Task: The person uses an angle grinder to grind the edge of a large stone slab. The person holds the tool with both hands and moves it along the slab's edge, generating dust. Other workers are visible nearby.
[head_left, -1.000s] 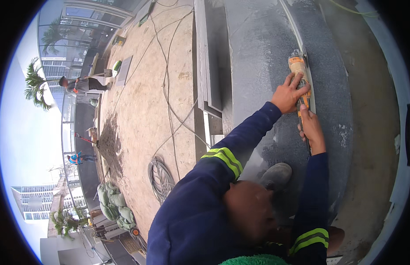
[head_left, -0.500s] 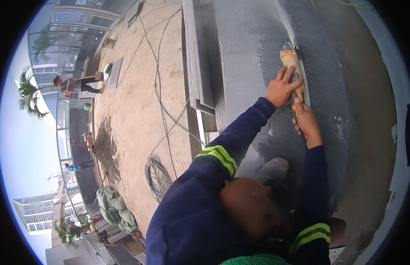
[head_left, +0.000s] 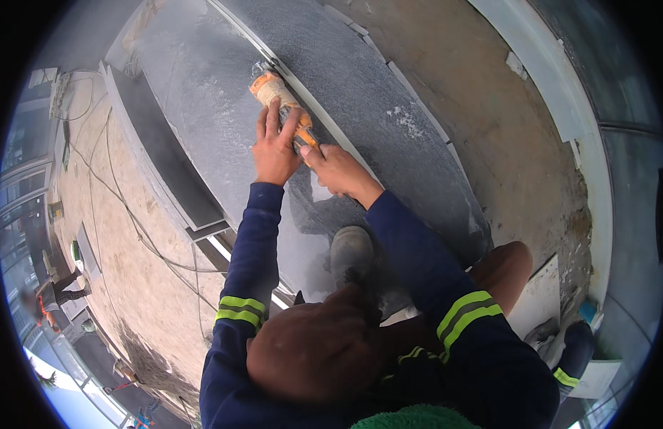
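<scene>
An orange and black angle grinder (head_left: 272, 87), its body wrapped in pale tape, rests on a dark grey stone slab (head_left: 210, 93). My left hand (head_left: 277, 151) is laid over the middle of the grinder, fingers curved round its top. Behind it, my right hand (head_left: 340, 171) is wrapped round the rear handle. The grinder's head and disc lie against a long pale strip (head_left: 320, 118) that runs across the slab; the disc's edge is hard to make out. Pale dust coats the slab around the tool.
A grey boot (head_left: 351, 252) stands on the slab below my hands. Long grey panels (head_left: 149, 154) lie to the left, beyond them cables (head_left: 142, 232) on sandy ground. A person (head_left: 52, 297) stands far left. A banded dark limb (head_left: 573, 357) shows lower right.
The view has swung, so the grinder, slab and both my hands now appear further left. Both hands have kept their hold on the grinder. More ground shows on the right.
</scene>
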The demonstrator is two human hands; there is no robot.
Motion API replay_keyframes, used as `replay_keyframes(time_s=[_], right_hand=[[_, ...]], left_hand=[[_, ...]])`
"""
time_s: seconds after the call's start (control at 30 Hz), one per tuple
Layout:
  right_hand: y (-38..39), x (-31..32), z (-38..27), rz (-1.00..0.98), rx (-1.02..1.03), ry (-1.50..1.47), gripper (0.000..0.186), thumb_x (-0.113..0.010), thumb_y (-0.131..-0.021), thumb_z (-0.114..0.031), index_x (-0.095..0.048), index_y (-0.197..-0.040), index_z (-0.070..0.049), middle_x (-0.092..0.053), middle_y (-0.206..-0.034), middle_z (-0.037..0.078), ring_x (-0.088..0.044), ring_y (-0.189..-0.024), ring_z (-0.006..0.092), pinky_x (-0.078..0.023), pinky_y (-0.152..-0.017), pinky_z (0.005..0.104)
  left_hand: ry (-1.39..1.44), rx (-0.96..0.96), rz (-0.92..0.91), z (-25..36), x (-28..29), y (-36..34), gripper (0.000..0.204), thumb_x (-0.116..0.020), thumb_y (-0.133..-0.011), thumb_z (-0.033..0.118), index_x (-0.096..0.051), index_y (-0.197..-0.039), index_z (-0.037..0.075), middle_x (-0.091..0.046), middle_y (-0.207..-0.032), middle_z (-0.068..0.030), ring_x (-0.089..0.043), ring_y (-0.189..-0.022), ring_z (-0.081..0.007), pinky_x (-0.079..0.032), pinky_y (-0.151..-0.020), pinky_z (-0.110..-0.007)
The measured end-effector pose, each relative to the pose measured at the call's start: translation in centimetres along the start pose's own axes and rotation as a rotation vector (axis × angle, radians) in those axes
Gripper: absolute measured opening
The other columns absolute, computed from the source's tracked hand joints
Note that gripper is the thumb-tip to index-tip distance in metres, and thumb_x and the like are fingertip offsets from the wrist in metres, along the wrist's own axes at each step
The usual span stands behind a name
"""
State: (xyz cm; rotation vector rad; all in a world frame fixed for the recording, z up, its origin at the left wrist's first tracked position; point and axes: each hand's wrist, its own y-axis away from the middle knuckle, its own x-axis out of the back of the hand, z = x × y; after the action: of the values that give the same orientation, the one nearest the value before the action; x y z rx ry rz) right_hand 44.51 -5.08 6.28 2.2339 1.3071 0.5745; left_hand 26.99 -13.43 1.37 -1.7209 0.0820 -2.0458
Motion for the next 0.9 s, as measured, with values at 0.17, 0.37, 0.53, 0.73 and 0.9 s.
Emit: replay_keyframes(time_s=[0.17,0.37,0.53,0.73,0.9], right_hand=[[1.2,-0.2,-0.2,0.02,0.035,0.006,0.066,-0.048,-0.116,-0.058,-0.068,-0.111,0.005,-0.066,-0.079,0.016,-0.064,-0.062,0.027,-0.05,-0.057,0.0413],[1.6,-0.1,0.3,0.014,0.024,-0.025,0.065,-0.05,-0.115,-0.06,-0.066,-0.105,0.002,-0.062,-0.07,0.009,-0.06,-0.05,0.019,-0.047,-0.044,0.0361],[2.2,0.2,-0.1,-0.019,-0.005,-0.03,0.066,-0.05,-0.115,-0.06,-0.065,-0.101,0.003,-0.063,-0.07,0.01,-0.062,-0.05,0.0198,-0.049,-0.044,0.0375],[1.9,0.2,0.1,-0.005,0.015,-0.017,0.065,-0.05,-0.115,-0.06,-0.064,-0.1,0.002,-0.063,-0.07,0.01,-0.061,-0.05,0.0201,-0.049,-0.045,0.0375],[-0.1,0.2,-1.1,-0.01,0.021,0.003,0.064,-0.05,-0.115,-0.06,-0.064,-0.099,0.001,-0.063,-0.071,0.01,-0.061,-0.05,0.0197,-0.05,-0.046,0.0369]], left_hand=[[-0.024,0.009,-0.001,0.5,0.6,0.5,0.08,-0.094,-0.076,0.019,-0.065,-0.15,0.034,-0.051,-0.169,-0.0141,-0.055,-0.148,-0.047,-0.068,-0.097,-0.053],[-0.007,-0.013,0.022,1.2,1.0,0.3,0.079,-0.093,-0.076,0.019,-0.066,-0.149,0.034,-0.054,-0.166,-0.0143,-0.057,-0.146,-0.0455,-0.069,-0.096,-0.05],[-0.024,-0.018,0.016,1.6,1.4,0.6,0.078,-0.093,-0.076,0.019,-0.067,-0.148,0.034,-0.054,-0.166,-0.014,-0.057,-0.146,-0.0451,-0.069,-0.095,-0.05],[-0.022,-0.003,-0.007,1.6,1.5,0.5,0.078,-0.094,-0.076,0.019,-0.067,-0.148,0.034,-0.053,-0.167,-0.0135,-0.057,-0.147,-0.0444,-0.069,-0.096,-0.05],[-0.023,0.015,-0.019,0.2,1.2,-0.9,0.077,-0.093,-0.076,0.019,-0.067,-0.147,0.033,-0.054,-0.167,-0.0139,-0.057,-0.147,-0.0437,-0.068,-0.096,-0.051]])
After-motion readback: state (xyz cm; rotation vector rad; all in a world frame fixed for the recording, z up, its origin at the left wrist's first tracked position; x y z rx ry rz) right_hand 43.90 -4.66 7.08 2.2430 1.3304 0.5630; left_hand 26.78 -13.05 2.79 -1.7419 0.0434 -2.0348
